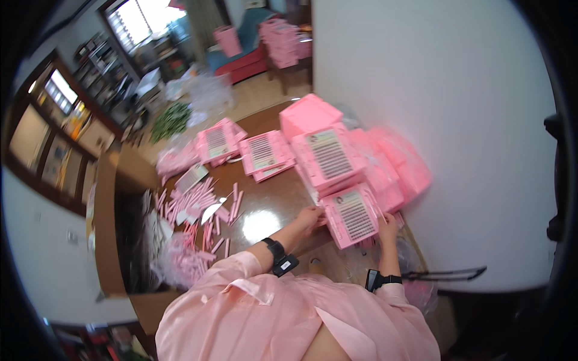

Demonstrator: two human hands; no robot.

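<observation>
A white wall (433,120) fills the right side of the view, and a glossy brown wooden table (271,207) runs up against it. Large stacks of flat pink boxes with rows of dark lashes under clear lids (328,153) crowd the table's right half, pressed close to the wall, with soft pink plastic-wrapped bundles (403,162) behind them touching the wall. Two more pink lash trays (265,153) lie toward the far edge, near the table's middle. The only bare room on the table is a shiny patch of wood in the centre, between the stacks and a loose scatter of small pink sticks (192,207) that spreads to the left edge. An open brown cardboard box (108,228) stands against the table's left side, with crumpled clear plastic bags (165,253) spilling at its rim.

The person, in a pale pink shirt, leans in from the lower edge. Nearest to them, at the table's near edge, lies a single pink lash tray with a clear lid (352,216). The left hand (310,218) grips its left edge, fingers curled onto it. The right hand (387,228) holds its right side, fingers bent against the edge. A black wristband sits on each wrist. A dark thin tool (445,275) lies beside the right forearm, by the wall.
</observation>
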